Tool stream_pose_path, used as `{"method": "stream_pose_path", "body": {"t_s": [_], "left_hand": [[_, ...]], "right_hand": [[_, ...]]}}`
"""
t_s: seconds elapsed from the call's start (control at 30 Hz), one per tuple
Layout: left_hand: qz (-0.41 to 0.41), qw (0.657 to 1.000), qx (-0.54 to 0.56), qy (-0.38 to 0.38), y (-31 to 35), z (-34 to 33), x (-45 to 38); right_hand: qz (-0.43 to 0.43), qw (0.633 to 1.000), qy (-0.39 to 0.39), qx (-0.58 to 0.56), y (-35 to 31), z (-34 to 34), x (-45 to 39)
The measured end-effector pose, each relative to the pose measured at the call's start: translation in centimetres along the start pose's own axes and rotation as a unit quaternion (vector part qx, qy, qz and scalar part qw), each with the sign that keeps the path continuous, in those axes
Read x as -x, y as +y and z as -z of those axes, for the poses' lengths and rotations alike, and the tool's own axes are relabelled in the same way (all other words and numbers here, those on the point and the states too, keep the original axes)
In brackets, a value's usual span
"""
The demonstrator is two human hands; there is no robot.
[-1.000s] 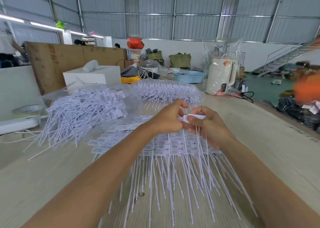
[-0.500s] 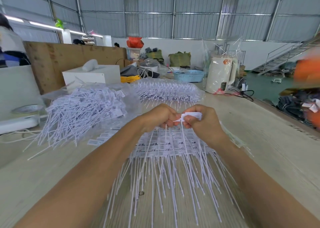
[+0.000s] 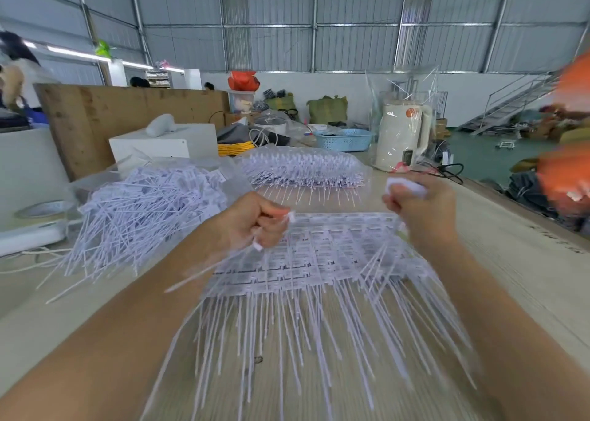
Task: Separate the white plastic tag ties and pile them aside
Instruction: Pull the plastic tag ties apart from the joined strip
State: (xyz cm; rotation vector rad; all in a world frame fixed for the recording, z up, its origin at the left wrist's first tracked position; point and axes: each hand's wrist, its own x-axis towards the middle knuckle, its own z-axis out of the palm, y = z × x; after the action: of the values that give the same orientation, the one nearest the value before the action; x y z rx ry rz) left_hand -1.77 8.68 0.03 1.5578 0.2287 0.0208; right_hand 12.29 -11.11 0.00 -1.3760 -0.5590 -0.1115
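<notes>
A flat sheet of joined white tag ties (image 3: 319, 254) lies on the table in front of me, its thin tails fanning toward me. My left hand (image 3: 255, 222) is curled above the sheet's left part and grips a few ties, whose tails trail down to the left. My right hand (image 3: 418, 206) is curled above the sheet's right edge and holds a small bunch of white tags with tails hanging down. The two hands are apart. A loose pile of separated ties (image 3: 143, 210) lies at the left.
A clear bag of more joined ties (image 3: 303, 168) lies beyond the sheet. A white kettle in plastic wrap (image 3: 402, 136), a blue basket (image 3: 343, 139) and a white box (image 3: 162, 147) stand further back. A tape roll (image 3: 41, 210) sits at far left. The table edge runs along the right.
My hands were together over the sheet, pinching one bunch of tags. Now they have pulled apart, the left going left and the right going right, each holding ties.
</notes>
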Motion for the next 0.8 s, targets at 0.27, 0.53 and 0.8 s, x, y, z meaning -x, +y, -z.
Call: {"method": "stream_pose_path", "body": {"t_s": [0.27, 0.53, 0.8], "left_hand": [[-0.009, 0.964, -0.256, 0.064, 1.5, -4.2, -0.8], [-0.045, 0.864, -0.497, 0.059, 5.2, -6.2, 0.3], [-0.054, 0.833, -0.543, 0.087, 4.4, -6.1, 0.1]], "right_hand": [[-0.218, 0.942, -0.082, -0.241, 0.2, -0.5, -0.3], [-0.240, 0.904, -0.181, -0.305, -0.5, 0.9, -1.0], [-0.165, 0.947, -0.275, -0.021, 0.1, -1.1, 1.3]]}}
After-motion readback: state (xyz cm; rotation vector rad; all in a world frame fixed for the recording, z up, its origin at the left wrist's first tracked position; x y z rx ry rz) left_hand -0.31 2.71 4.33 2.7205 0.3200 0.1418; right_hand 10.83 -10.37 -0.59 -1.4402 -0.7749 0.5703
